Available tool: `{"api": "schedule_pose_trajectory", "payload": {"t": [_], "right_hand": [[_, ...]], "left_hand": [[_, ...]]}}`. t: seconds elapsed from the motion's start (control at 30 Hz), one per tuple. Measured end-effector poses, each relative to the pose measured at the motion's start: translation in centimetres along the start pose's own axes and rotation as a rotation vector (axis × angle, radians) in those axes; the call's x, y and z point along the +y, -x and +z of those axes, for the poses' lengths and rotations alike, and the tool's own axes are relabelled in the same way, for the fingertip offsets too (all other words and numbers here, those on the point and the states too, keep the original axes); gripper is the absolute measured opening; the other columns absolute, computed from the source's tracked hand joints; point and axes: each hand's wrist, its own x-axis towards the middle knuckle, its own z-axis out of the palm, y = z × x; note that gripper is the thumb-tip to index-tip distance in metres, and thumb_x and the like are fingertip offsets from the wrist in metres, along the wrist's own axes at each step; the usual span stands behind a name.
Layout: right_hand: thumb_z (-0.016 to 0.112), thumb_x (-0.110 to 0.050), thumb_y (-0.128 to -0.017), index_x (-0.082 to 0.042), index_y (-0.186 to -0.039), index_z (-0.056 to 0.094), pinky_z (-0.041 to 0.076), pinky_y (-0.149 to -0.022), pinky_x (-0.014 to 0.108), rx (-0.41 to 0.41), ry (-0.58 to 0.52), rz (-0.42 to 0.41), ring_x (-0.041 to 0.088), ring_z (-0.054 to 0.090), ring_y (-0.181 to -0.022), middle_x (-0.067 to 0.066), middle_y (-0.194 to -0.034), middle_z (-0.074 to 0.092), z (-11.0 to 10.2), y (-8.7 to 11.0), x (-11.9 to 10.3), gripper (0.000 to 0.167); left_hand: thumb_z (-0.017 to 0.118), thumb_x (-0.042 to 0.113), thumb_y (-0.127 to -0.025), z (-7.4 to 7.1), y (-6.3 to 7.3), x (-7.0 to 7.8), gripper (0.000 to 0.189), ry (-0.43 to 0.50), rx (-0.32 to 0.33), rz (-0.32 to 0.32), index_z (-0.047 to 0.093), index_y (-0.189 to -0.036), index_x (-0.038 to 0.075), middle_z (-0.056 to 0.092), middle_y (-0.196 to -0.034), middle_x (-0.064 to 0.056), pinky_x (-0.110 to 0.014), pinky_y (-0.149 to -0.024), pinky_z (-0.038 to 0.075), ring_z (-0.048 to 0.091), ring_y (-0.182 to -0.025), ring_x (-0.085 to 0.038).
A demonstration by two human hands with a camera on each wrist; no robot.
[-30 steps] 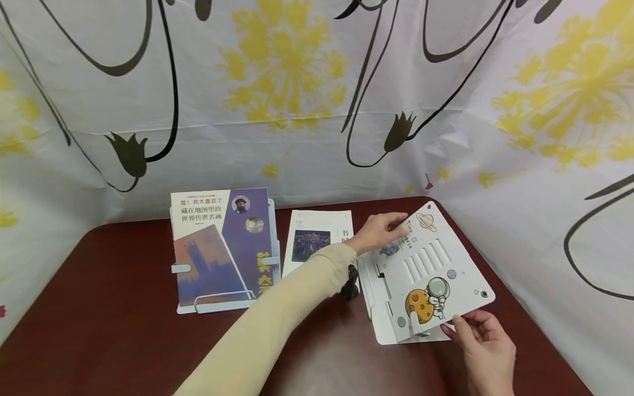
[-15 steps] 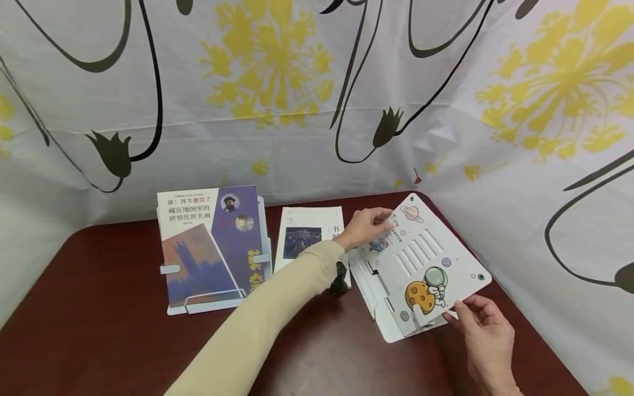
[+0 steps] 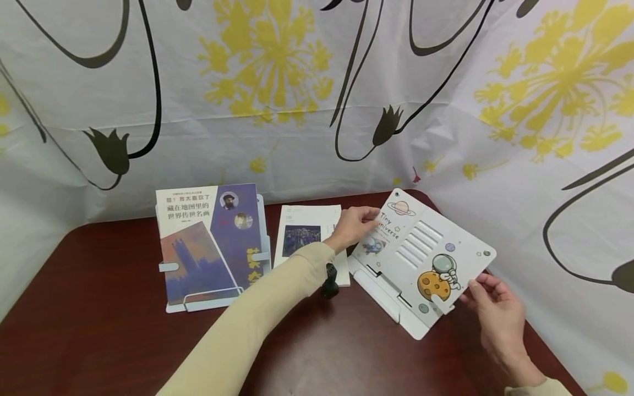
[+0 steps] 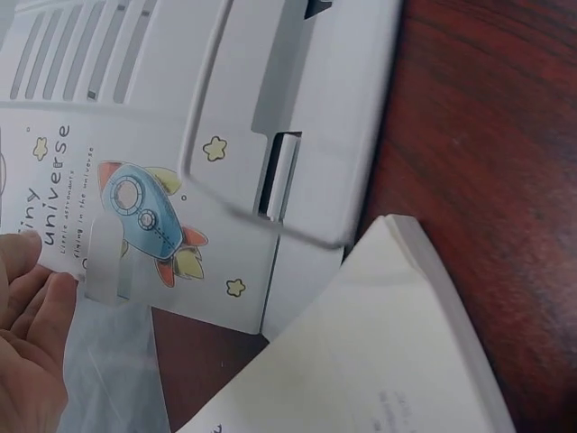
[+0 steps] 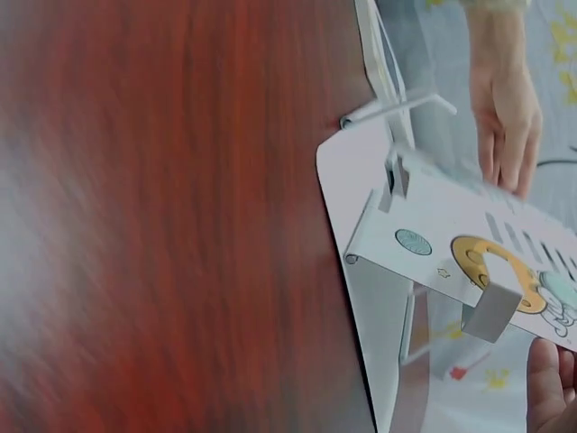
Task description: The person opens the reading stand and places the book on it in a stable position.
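Observation:
A white book stand (image 3: 421,258) with "Tiny universe", planet and astronaut prints is at the right of the table. Its front panel tilts up from the base plate, whose bare surface (image 5: 352,180) shows in the right wrist view. My left hand (image 3: 354,226) pinches the panel's left edge, close to a small white clip (image 4: 106,257). At the opposite edge my right hand (image 3: 497,313) grips the panel between thumb and fingers, beside another clip (image 5: 494,302). A wire page holder (image 4: 194,135) crosses the lower part of the panel in the left wrist view.
On the left, a second stand (image 3: 173,309) holds a purple and white book (image 3: 213,247) under its clips. A white book (image 3: 302,220) lies between the stands, partly behind my left forearm. A patterned curtain (image 3: 307,143) hangs beyond the dark red table (image 3: 99,330).
The stand's panel has tilted up and now faces me more. My right hand has risen slightly with its edge, and my left hand has shifted a little left. The head view has shifted too.

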Motion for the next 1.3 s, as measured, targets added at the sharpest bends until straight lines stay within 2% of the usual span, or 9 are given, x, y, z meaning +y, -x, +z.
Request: {"api": "schedule_pose_trajectory", "payload": {"t": [0.13, 0.33, 0.67, 0.83, 0.9, 1.0, 1.1, 1.3], "right_hand": [[0.076, -0.004, -0.077, 0.004, -0.104, 0.062, 0.056, -0.059, 0.027, -0.018, 0.012, -0.008, 0.013, 0.065, -0.070, 0.009, -0.089, 0.062, -0.6, -1.9, 0.1, 0.032], [0.077, -0.014, -0.078, -0.002, -0.106, 0.063, 0.056, -0.058, 0.025, -0.047, 0.097, 0.004, 0.011, 0.066, -0.069, 0.003, -0.089, 0.064, -1.1, -4.3, -0.1, 0.034], [0.077, -0.019, -0.078, -0.005, -0.108, 0.065, 0.055, -0.060, 0.023, -0.080, 0.155, 0.015, 0.010, 0.065, -0.071, 0.001, -0.089, 0.065, -1.0, -7.4, -0.4, 0.035], [0.075, -0.019, -0.080, -0.009, -0.105, 0.067, 0.055, -0.060, 0.022, -0.121, 0.204, 0.002, 0.007, 0.065, -0.071, -0.003, -0.086, 0.066, -0.1, -7.5, -1.4, 0.028], [0.072, -0.017, -0.083, -0.011, -0.103, 0.067, 0.055, -0.060, 0.022, -0.124, 0.236, 0.027, 0.006, 0.065, -0.071, -0.006, -0.084, 0.066, 0.6, -7.0, -2.4, 0.022], [0.070, -0.016, -0.085, -0.013, -0.102, 0.067, 0.055, -0.061, 0.021, -0.137, 0.262, 0.030, 0.006, 0.065, -0.071, -0.008, -0.084, 0.066, 0.9, -7.2, -2.8, 0.018], [0.073, -0.020, -0.082, -0.013, -0.103, 0.068, 0.055, -0.061, 0.022, -0.141, 0.238, 0.017, 0.006, 0.065, -0.072, -0.007, -0.086, 0.066, 0.5, -8.6, -1.5, 0.023], [0.078, -0.028, -0.076, -0.006, -0.113, 0.065, 0.055, -0.062, 0.022, -0.101, 0.229, 0.011, 0.008, 0.066, -0.076, 0.001, -0.095, 0.065, -0.1, -11.3, 1.1, 0.045]], "left_hand": [[0.064, 0.014, -0.090, -0.1, 0.4, -0.1, 0.032, 0.019, 0.024, -0.003, 0.063, -0.122, 0.010, 0.069, -0.112, -0.005, -0.014, -0.074, 0.051, 0.067, -0.097, -0.012], [0.064, 0.014, -0.090, -0.1, 1.2, -0.2, 0.029, 0.026, 0.067, -0.008, 0.065, -0.119, 0.009, 0.070, -0.108, -0.004, -0.013, -0.071, 0.050, 0.068, -0.094, -0.011], [0.064, 0.013, -0.090, -0.2, 1.9, -0.6, 0.020, 0.060, 0.125, -0.028, 0.070, -0.109, 0.010, 0.073, -0.098, -0.003, -0.013, -0.065, 0.050, 0.068, -0.086, -0.009], [0.065, 0.014, -0.089, -0.2, 2.3, -0.7, 0.017, 0.082, 0.147, -0.042, 0.072, -0.105, 0.010, 0.073, -0.095, -0.002, -0.014, -0.061, 0.049, 0.068, -0.082, -0.008], [0.065, 0.014, -0.089, -0.2, 2.5, -0.7, 0.017, 0.088, 0.153, -0.050, 0.072, -0.104, 0.010, 0.073, -0.094, -0.002, -0.014, -0.060, 0.049, 0.068, -0.081, -0.008], [0.066, 0.014, -0.089, -0.2, 2.7, -0.8, 0.016, 0.091, 0.158, -0.056, 0.072, -0.103, 0.009, 0.073, -0.093, -0.002, -0.014, -0.059, 0.048, 0.068, -0.080, -0.007], [0.066, 0.013, -0.088, -0.3, 2.9, -0.8, 0.015, 0.092, 0.170, -0.056, 0.072, -0.101, 0.009, 0.073, -0.092, -0.002, -0.014, -0.060, 0.048, 0.068, -0.080, -0.008], [0.068, 0.012, -0.086, -0.5, 3.1, -0.9, 0.013, 0.112, 0.201, -0.049, 0.073, -0.097, 0.007, 0.073, -0.089, -0.005, -0.013, -0.058, 0.049, 0.069, -0.076, -0.009]]}}
